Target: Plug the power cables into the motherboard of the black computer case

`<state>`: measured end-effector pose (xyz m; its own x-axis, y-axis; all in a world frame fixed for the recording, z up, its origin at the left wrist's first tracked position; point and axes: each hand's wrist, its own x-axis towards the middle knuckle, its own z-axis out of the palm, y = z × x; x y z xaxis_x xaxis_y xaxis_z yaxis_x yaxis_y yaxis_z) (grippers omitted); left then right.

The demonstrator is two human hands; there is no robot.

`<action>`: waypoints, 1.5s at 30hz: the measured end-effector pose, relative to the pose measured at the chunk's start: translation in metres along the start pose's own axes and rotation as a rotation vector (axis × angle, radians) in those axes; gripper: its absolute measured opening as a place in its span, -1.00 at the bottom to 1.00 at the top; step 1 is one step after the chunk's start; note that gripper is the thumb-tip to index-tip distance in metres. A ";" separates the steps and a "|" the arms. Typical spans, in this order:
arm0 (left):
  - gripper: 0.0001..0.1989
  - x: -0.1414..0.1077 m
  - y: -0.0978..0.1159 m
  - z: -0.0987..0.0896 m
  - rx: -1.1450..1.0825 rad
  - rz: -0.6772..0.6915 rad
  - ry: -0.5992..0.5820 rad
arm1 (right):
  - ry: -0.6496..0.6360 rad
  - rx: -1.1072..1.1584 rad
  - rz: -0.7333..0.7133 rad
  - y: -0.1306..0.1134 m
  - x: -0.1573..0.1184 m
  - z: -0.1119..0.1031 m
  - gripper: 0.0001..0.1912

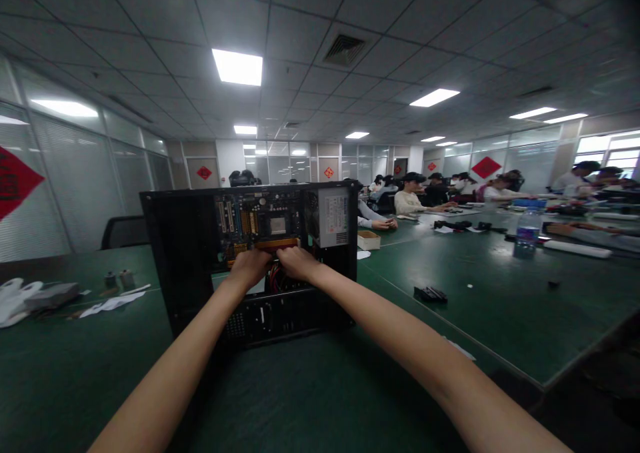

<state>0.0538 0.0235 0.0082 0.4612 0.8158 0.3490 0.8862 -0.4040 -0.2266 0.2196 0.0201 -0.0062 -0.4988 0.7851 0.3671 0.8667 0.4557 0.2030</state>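
An open black computer case (250,327) stands on the green table in front of me, its inside facing me. A motherboard (260,206) with yellow and white slots fills its back wall, and a labelled power supply (334,218) sits at upper right. My left hand (251,268) and my right hand (299,263) reach in side by side at the orange slots (277,243) along the board's lower edge. Both have their fingers curled; what lies between the fingertips is hidden. Red and dark cables (280,281) bunch just below my hands.
On the left lie a grey block (53,296), a white plastic bag (16,301), small cylinders (127,279) and paper (113,302). To the right are a black part (430,295), a water bottle (529,229) and a small box (369,240). Several people sit along the tables beyond.
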 end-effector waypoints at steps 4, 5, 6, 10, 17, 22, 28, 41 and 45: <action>-0.66 -0.003 0.000 0.001 -0.032 0.006 0.007 | -0.001 -0.007 -0.006 0.001 0.001 0.001 -0.74; -0.66 -0.005 0.001 0.000 -0.036 0.006 0.008 | -0.002 -0.007 -0.009 0.001 0.001 0.001 -0.74; -0.65 -0.006 0.001 -0.001 -0.039 0.003 0.005 | -0.004 -0.007 -0.012 0.001 0.000 0.001 -0.74; -0.64 -0.009 0.005 -0.005 -0.042 -0.036 -0.006 | -0.017 -0.002 -0.033 0.004 0.000 0.001 -0.73; -0.66 -0.004 0.007 -0.002 0.004 -0.026 0.022 | -0.010 0.001 -0.041 0.005 0.000 0.001 -0.72; -0.63 -0.003 0.006 0.001 0.013 -0.053 0.038 | 0.008 0.007 -0.037 0.004 -0.004 0.000 -0.71; -0.63 -0.001 0.006 0.005 -0.012 -0.058 0.042 | 0.000 0.022 0.033 0.007 -0.013 -0.001 -0.71; -0.62 -0.003 0.010 0.001 -0.042 -0.052 -0.006 | -0.054 -0.008 0.103 0.012 -0.011 -0.001 -0.64; -0.61 -0.004 0.014 -0.002 -0.019 -0.048 0.000 | -0.064 -0.016 0.093 0.012 -0.011 0.000 -0.64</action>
<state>0.0642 0.0139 0.0051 0.4178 0.8345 0.3594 0.9081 -0.3718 -0.1924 0.2356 0.0175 -0.0081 -0.4157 0.8490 0.3262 0.9088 0.3735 0.1860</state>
